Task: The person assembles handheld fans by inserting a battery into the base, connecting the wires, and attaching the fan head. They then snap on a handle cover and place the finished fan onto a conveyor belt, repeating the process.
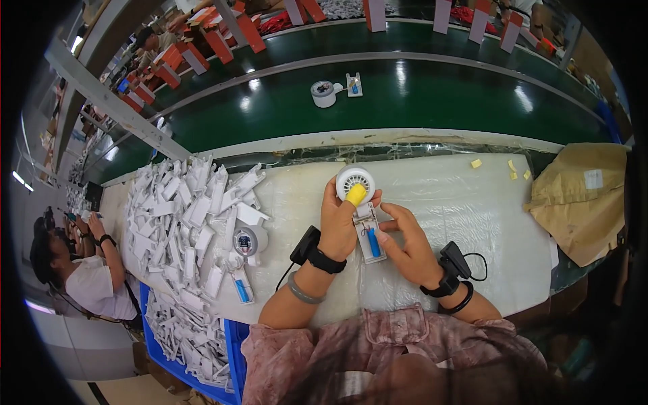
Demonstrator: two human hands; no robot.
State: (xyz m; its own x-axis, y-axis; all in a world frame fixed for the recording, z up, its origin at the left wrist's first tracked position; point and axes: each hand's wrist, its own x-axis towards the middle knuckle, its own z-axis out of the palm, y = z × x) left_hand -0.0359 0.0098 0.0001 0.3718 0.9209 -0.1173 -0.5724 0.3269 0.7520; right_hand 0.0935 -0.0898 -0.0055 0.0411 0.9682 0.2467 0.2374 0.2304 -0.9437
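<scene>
A small white handheld fan (364, 177) with a round grille and an opened handle is in my left hand (336, 226). The left thumb, with a yellow covering (356, 195) on its tip, presses on the grille while the fingers wrap the head. Inside the handle lie a blue cylindrical battery (373, 241) and thin wires. My right hand (413, 251) is beside the handle, fingers apart, its thumb at the handle's edge. To the left, another fan head (250, 240) lies beside an open handle with a blue battery (242, 290).
White plastic handle parts (175, 209) are heaped on the left; more fill a blue bin (237, 347) below. Ahead runs a green conveyor belt (459, 101) carrying another opened fan (324, 94). Brown paper (580, 202) and yellow scraps (476, 163) lie right. A person (91, 287) works at left.
</scene>
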